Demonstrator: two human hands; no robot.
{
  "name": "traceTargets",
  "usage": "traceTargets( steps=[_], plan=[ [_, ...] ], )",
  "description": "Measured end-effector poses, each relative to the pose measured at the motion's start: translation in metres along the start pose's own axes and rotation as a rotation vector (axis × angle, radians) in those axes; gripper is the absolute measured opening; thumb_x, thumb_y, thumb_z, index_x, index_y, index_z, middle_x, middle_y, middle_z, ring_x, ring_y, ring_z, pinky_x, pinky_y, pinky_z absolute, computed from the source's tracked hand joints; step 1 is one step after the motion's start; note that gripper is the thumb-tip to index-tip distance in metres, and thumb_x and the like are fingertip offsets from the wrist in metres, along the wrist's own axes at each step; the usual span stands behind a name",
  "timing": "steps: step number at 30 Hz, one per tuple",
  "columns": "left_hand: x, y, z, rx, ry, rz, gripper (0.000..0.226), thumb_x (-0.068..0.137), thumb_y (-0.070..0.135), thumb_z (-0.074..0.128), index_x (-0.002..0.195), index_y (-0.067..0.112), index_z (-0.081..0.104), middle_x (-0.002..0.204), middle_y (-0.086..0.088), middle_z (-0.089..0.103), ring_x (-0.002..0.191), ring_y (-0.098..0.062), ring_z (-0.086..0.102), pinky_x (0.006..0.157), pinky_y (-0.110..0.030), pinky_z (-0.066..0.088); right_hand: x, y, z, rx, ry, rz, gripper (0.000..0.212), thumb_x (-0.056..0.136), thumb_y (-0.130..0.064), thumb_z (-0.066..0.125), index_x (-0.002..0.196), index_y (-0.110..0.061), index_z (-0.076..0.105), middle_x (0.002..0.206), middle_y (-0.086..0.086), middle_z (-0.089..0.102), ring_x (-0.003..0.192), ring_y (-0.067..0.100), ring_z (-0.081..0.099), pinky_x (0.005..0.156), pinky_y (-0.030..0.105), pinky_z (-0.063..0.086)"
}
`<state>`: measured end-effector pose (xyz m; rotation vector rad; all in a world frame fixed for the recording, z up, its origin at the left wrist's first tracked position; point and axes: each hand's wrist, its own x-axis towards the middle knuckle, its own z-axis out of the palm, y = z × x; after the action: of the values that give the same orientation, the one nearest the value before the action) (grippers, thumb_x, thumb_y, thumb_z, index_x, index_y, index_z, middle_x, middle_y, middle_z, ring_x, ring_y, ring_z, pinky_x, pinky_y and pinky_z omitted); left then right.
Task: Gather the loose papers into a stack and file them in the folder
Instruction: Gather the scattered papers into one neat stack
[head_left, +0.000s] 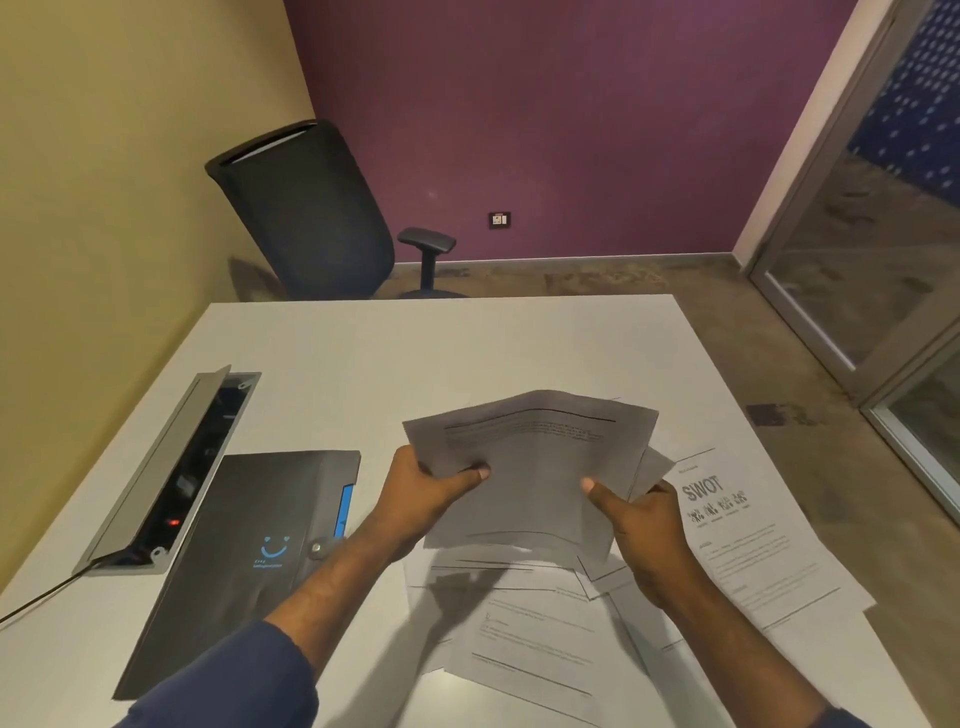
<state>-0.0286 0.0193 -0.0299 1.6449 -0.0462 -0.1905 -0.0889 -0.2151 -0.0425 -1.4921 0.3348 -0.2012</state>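
Observation:
I hold a small bundle of printed papers up above the white table, bowed in the middle. My left hand grips its left edge with the thumb on top. My right hand grips its right edge the same way. More loose sheets lie spread on the table beneath my hands. A sheet headed SWOT lies to the right, near the table's edge. The dark grey folder with a blue smile mark and a snap flap lies shut on the table to my left.
An open cable box with a raised grey lid is sunk into the table left of the folder, with a cable running off the left edge. A black office chair stands beyond the far edge. A glass partition is on the right.

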Motion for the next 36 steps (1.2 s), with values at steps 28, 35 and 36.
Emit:
traceTargets(
  steps=[28,35,36],
  plan=[
    [-0.026,-0.084,0.026,0.198,0.138,-0.299,0.013,0.097,0.020,0.058,0.087,0.017,0.066,0.079,-0.001,0.068,0.074,-0.017,0.063,0.067,-0.029,0.050,-0.012,0.093,-0.041,-0.332,-0.134,0.187,0.027,0.087,-0.028,0.069,0.114,-0.026,0.063,0.110,-0.013,0.070,0.104,0.002,0.064,0.081,0.015,0.048],
    [-0.013,-0.092,0.009,0.228,0.239,-0.407,0.025,0.098,0.021,0.054,0.112,0.001,0.060,0.088,-0.011,0.059,0.080,-0.026,0.054,0.081,-0.046,0.052,0.022,0.131,-0.119,-0.927,0.080,0.263,0.060,0.083,-0.034,0.069,0.136,-0.014,0.047,0.137,0.004,0.054,0.127,0.020,0.050,0.103,0.036,0.042],
    [-0.013,-0.093,0.009,0.226,0.245,-0.420,0.032,0.098,0.023,0.054,0.122,0.001,0.056,0.098,-0.014,0.061,0.087,-0.029,0.056,0.089,-0.050,0.051,0.026,0.131,-0.127,-1.024,0.096,0.289,0.060,0.084,-0.034,0.067,0.137,-0.014,0.046,0.137,0.003,0.053,0.130,0.021,0.045,0.104,0.037,0.041]
  ],
)
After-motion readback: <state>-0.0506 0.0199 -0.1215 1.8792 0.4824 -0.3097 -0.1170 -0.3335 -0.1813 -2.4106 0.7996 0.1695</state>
